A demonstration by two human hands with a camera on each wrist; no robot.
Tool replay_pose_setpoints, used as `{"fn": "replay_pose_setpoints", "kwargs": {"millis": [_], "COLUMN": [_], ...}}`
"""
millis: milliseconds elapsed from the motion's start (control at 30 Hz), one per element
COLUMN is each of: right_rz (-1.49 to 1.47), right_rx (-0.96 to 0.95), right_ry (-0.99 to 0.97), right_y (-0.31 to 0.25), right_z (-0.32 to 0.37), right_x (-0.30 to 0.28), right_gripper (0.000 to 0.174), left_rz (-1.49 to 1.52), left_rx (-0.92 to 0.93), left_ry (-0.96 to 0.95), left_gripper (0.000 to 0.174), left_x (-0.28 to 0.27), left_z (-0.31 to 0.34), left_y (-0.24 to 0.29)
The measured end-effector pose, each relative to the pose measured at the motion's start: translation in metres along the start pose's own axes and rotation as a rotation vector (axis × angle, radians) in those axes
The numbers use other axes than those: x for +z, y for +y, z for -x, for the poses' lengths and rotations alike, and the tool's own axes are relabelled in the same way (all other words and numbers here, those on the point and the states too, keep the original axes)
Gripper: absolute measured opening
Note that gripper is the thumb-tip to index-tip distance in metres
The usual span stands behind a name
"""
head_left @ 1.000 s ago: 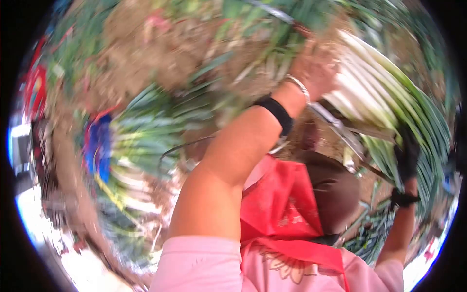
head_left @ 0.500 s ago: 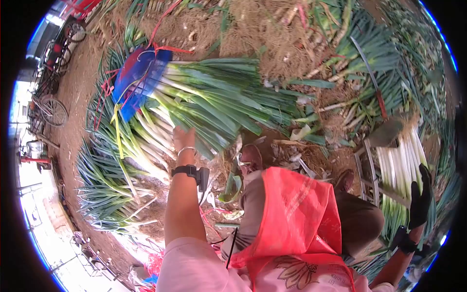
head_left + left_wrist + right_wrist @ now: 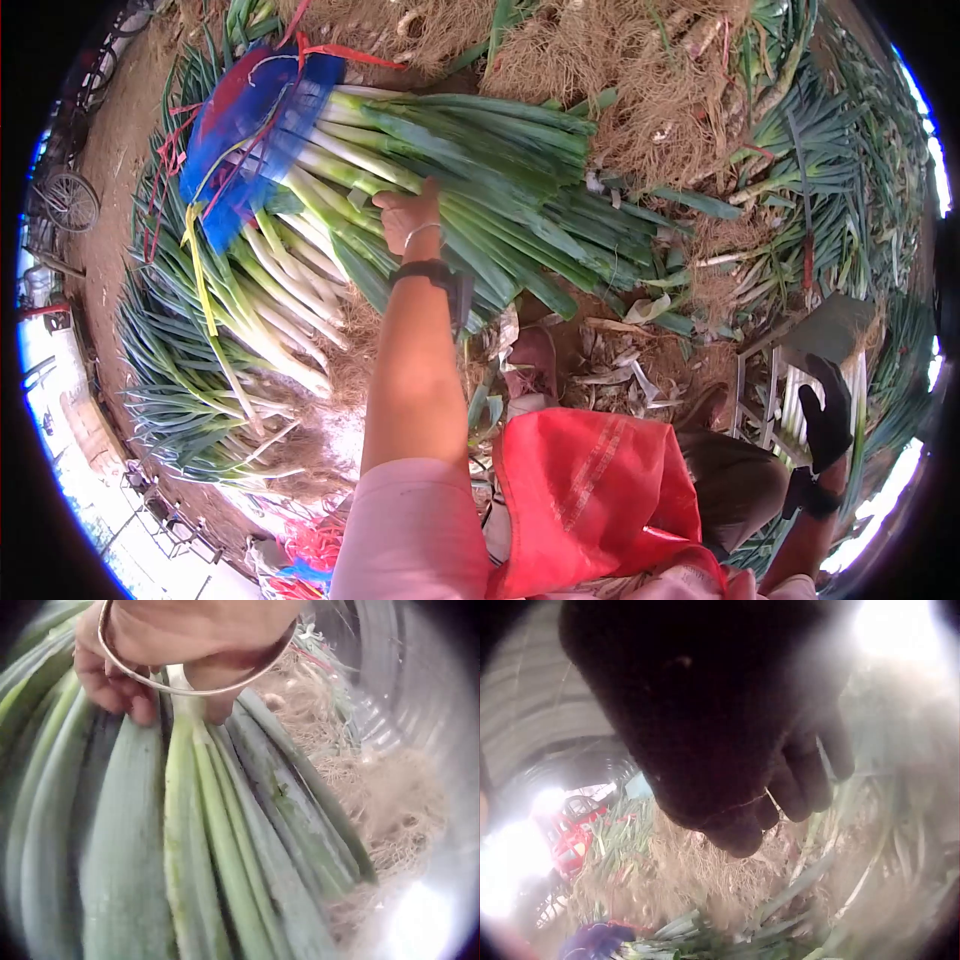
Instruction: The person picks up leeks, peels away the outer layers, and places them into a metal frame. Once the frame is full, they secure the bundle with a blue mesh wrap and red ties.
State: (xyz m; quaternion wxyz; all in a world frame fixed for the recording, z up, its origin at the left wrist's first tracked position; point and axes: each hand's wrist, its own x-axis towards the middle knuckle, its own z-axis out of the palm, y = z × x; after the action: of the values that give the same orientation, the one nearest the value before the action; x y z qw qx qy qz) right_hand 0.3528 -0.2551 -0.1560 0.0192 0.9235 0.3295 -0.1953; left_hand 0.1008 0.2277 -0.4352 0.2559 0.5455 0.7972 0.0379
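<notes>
My bare left hand [image 3: 412, 215] reaches into a heap of leeks [image 3: 530, 205] with long green leaves and white stems. In the left wrist view its fingers [image 3: 105, 686] curl round the pale part of a leek [image 3: 184, 742], leaves fanning out below the bracelet. My right hand [image 3: 828, 415], in a black glove, hovers near a metal stand [image 3: 745, 400] at the right, its fingers and thumb spread apart. White leek stems [image 3: 795, 400] lie on that stand, partly behind the glove. The right wrist view shows the glove [image 3: 720, 712] from close up, nothing between its fingers.
Blue plastic wrap [image 3: 250, 130] with red and yellow ties covers one end of the leek heap. Piled roots [image 3: 620, 100] lie ahead. A long-bladed knife [image 3: 805, 200] with a red handle rests among leaves at the right. A bicycle [image 3: 70, 200] stands far left.
My left hand has left the leeks on the stand and moved over to the heap at the left, then up among its stems. My gloved right hand has drawn back from the stand's leeks.
</notes>
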Motion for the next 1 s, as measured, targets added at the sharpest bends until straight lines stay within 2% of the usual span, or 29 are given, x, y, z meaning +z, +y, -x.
{"fn": "replay_pose_setpoints", "kwargs": {"millis": [33,67,133,167,233,267,333,367,433,467,500,533,600,633,667,767,833,867,933,1000], "right_rz": [-0.080,-0.083,-0.012,-0.088,-0.104,-0.120,-0.120,-0.091,-0.057,-0.069,-0.084,-0.088,-0.109,-0.110,-0.107,-0.079,-0.090,-0.091,-0.073,-0.092], "right_rx": [-0.029,-0.035,-0.151,-0.117,-0.145,-0.159,-0.158,-0.168,-0.174,-0.174,-0.173,-0.172,-0.146,-0.144,-0.138,-0.158,-0.168,-0.184,-0.169,-0.171], "right_ry": [-0.003,-0.007,0.005,-0.049,-0.018,0.018,0.008,0.015,0.014,0.004,0.000,0.007,-0.020,-0.034,-0.025,-0.030,-0.034,-0.013,0.002,0.009], "right_y": [-0.009,-0.011,-0.020,-0.031,-0.033,-0.032,-0.023,-0.021,-0.014,-0.010,-0.009,-0.010,-0.014,-0.021,-0.025,-0.017,-0.010,-0.008,-0.016,-0.017], "right_z": [-0.008,-0.013,-0.025,-0.029,-0.034,-0.035,-0.035,-0.035,-0.032,-0.032,-0.032,-0.031,-0.030,-0.030,-0.029,-0.027,-0.023,-0.027,-0.018,-0.012], "right_x": [0.003,0.009,0.016,0.013,0.020,0.024,0.028,0.028,0.030,0.031,0.033,0.035,0.035,0.033,0.031,0.031,0.031,0.029,0.021,0.017], "right_gripper": [0.039,0.039,0.036,0.037,0.037,0.037,0.038,0.038,0.039,0.039,0.039,0.039,0.038,0.038,0.038,0.036,0.035,0.035,0.035,0.036], "left_rz": [0.018,0.016,0.060,0.060,0.105,0.105,0.401,0.485,0.447,0.456,0.233,0.236,-0.148,-0.177,-0.138,-0.031,-0.086,-0.076,-0.196,0.037], "left_rx": [-0.081,-0.085,-0.162,-0.169,-0.205,-0.210,-0.049,-0.054,0.031,0.066,0.058,0.065,0.009,-0.050,-0.078,-0.081,-0.051,-0.050,0.146,0.233], "left_ry": [-0.007,-0.001,0.112,0.120,0.010,0.016,-0.085,0.024,0.157,0.246,0.188,0.191,0.297,0.071,0.151,0.126,-0.052,-0.044,-0.241,-0.434], "left_gripper": [0.083,0.083,0.080,0.080,0.069,0.069,0.055,0.049,0.052,0.054,0.064,0.064,0.079,0.092,0.093,0.087,0.078,0.078,0.048,0.042], "left_x": [0.002,0.004,0.003,0.002,-0.006,-0.006,-0.010,-0.016,-0.054,-0.047,-0.062,-0.059,-0.061,-0.063,-0.055,-0.052,-0.057,-0.059,-0.068,-0.080], "left_z": [-0.001,-0.004,-0.011,-0.015,-0.022,-0.029,-0.049,-0.055,-0.066,-0.104,-0.122,-0.128,-0.110,-0.105,-0.093,-0.106,-0.130,-0.132,-0.110,-0.064], "left_y": [0.005,0.005,0.006,0.006,0.009,-0.001,-0.031,-0.042,-0.054,-0.080,-0.088,-0.093,-0.090,-0.087,-0.084,-0.094,-0.109,-0.118,-0.151,-0.200]}}
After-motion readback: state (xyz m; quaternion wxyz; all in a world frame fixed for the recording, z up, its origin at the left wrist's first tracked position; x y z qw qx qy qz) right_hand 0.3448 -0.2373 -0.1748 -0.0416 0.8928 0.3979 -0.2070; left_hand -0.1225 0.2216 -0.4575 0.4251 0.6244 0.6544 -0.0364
